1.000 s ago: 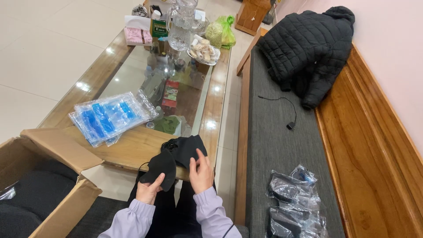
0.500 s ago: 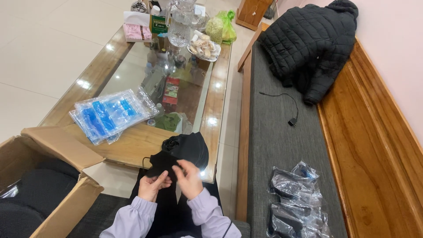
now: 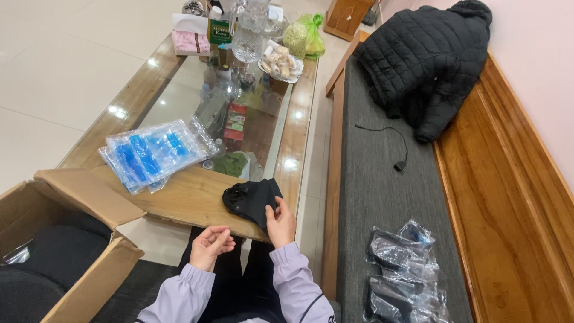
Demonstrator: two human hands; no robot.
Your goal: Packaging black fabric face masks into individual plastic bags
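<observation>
Lowered from mid-air, the folded black fabric piece [image 3: 251, 200] now lies on the wooden table edge [image 3: 185, 200], right hand [image 3: 280, 222] fingers pinching its near corner to steady it, left hand [image 3: 210, 246] loosely curled, empty, beside.

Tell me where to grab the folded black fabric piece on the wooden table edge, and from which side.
Probably take the folded black fabric piece by its near right corner, coming from the bench side: the right hand already pinches there, where it overhangs the wooden table edge. The left hand is curled and free.
</observation>
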